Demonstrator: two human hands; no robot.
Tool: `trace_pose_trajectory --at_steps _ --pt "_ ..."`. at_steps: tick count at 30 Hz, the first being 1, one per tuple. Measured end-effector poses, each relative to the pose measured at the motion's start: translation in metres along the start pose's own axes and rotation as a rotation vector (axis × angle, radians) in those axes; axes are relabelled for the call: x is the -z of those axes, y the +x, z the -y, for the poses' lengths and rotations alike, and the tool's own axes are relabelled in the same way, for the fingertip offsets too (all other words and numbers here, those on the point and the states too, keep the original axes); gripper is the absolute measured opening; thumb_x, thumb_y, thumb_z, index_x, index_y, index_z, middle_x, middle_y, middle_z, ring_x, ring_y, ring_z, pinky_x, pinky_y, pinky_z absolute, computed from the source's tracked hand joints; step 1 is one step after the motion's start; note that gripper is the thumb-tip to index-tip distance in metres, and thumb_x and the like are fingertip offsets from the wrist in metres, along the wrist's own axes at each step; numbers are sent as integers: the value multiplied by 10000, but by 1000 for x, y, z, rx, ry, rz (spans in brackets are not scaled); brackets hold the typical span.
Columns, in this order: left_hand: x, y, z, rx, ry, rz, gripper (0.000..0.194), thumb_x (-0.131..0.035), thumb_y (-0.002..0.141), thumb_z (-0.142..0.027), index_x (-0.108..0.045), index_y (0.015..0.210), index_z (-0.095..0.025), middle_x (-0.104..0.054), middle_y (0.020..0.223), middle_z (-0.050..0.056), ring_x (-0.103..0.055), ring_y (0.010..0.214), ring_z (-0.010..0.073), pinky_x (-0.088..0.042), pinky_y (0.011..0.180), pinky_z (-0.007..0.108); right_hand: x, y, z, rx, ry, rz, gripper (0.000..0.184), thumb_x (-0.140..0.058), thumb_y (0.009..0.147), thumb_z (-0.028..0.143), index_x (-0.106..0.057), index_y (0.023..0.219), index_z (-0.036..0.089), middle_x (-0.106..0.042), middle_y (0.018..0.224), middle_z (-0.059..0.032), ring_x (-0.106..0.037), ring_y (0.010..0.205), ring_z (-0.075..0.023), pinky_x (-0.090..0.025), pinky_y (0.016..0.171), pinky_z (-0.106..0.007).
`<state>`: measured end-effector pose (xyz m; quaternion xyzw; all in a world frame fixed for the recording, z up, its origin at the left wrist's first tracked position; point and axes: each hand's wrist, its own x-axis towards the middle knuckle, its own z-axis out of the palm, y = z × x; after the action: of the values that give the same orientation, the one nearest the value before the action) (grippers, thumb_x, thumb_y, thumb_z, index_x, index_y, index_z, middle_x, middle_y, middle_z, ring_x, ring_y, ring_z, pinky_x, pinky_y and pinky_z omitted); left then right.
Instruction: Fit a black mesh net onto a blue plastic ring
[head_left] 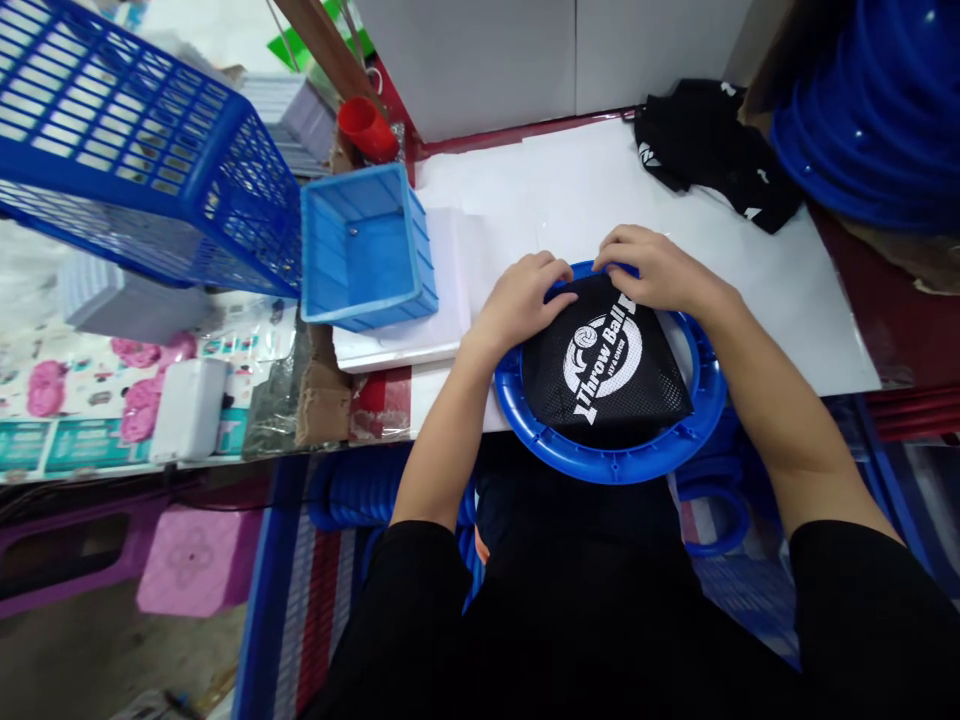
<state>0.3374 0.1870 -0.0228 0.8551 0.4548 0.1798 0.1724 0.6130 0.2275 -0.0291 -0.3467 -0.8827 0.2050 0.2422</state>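
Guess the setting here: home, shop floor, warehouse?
Probably a small packing or assembly bench. Both hands, left hand and right hand, press a black printed mesh net onto a blue plastic ring; more black nets and stacked blue rings wait behind, beside a blue plastic crate.

the blue ring [611, 462] under the hands looks like hard, glossy moulded plastic with small ribs. the black net [600, 370] on it is a matt mesh cloth printed in white. the table top [570, 190] is covered by a smooth white sheet with a faint sheen. to the left, the small blue bin [367, 250] and the blue crate [135, 130] are plastic. far right lies matt black cloth [712, 150].
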Motion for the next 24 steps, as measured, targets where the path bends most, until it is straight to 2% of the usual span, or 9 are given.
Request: trace_pose_trajectory --at_steps 3,6,9,12,17,22,24 --pt "-5 1 -2 -22 58 28 240 -669 1085 -247 -734 1315 -218 -788 1304 133 -691 1260 334 -533 1152 499 -8 4 -5 79 49 26 281 -650 1042 321 -867 1218 289 -785 1345 -135 -692 1267 -399 -545 1153 -659" --pt "-7 4 0 -10 25 31 200 -618 1101 -227 -759 1243 -229 -806 1254 116 -714 1225 315 -549 1122 479 -10 5 -7 86 43 46 228 -675 1046 360 -863 1148 281 -791 1335 -140 -675 1274 -401 -539 1155 -667" --pt "-4 7 2 9 -81 10 185 -605 1082 -189 -777 1126 -238 -822 1185 83 -733 1156 277 -561 1094 442 -8 7 -2 47 32 47 232 -635 1076 366 -849 1104 280 -810 1248 -126 -682 1224 -386 -533 1153 -649" --pt "-1 11 2 85 -194 3 167 -623 1049 -178 -782 1062 -226 -835 1129 63 -734 1083 249 -568 1071 416 -5 11 6 -42 15 93 258 -596 1097 406 -832 1116 304 -813 1169 -107 -679 1195 -379 -512 1182 -628" --pt "1 20 2 194 -302 36 184 -615 1032 -199 -799 1024 -194 -826 1056 55 -707 1027 238 -563 1053 406 -9 20 6 -119 4 133 307 -546 1117 461 -814 1128 311 -784 1167 -116 -651 1211 -387 -472 1231 -636" --pt "4 27 9 238 -375 76 197 -607 1009 -166 -800 969 -166 -798 990 60 -688 990 226 -554 1009 376 -18 23 -3 -132 80 56 282 -610 1076 438 -830 1104 264 -673 1431 -163 -619 1354 -388 -496 1256 -589" --pt "4 28 12 252 -399 87 180 -630 1002 -178 -805 961 -164 -797 961 56 -682 957 220 -555 972 368 -19 24 -3 -134 98 53 267 -622 1063 417 -834 1101 260 -664 1466 -161 -619 1374 -383 -492 1270 -576"
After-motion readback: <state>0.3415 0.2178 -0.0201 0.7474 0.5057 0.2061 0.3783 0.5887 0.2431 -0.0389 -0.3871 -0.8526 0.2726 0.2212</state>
